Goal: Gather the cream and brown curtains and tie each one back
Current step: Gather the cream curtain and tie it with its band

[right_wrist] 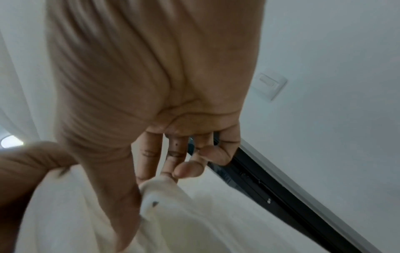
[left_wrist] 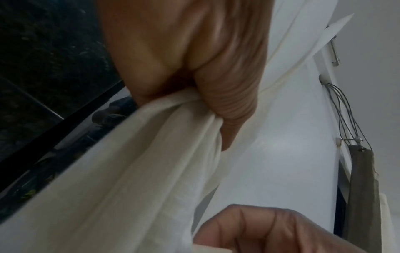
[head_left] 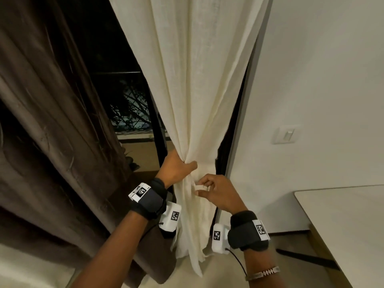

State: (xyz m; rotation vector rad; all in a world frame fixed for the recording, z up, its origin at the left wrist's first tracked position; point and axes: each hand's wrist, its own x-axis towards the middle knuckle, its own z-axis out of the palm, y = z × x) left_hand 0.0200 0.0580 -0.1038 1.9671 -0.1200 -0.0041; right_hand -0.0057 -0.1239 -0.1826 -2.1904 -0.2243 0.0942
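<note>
The cream curtain (head_left: 193, 84) hangs in the middle of the head view, drawn in at waist height. My left hand (head_left: 178, 169) grips the bunched fabric there; the left wrist view shows the thumb and fingers curled round the gathered cream curtain (left_wrist: 134, 154). Just below and to the right, my right hand (head_left: 216, 190) pinches the end of a cream tie-back strap (head_left: 200, 187). In the right wrist view the tie-back strap (right_wrist: 158, 196), with a small hole near its end, sits between thumb and fingers. The brown curtain (head_left: 45, 121) hangs loose on the left.
Dark window glass (head_left: 124, 80) shows between the two curtains. A white wall (head_left: 322, 80) with a light switch (head_left: 287, 135) is on the right. A pale table (head_left: 342, 225) stands at the lower right, close to my right arm.
</note>
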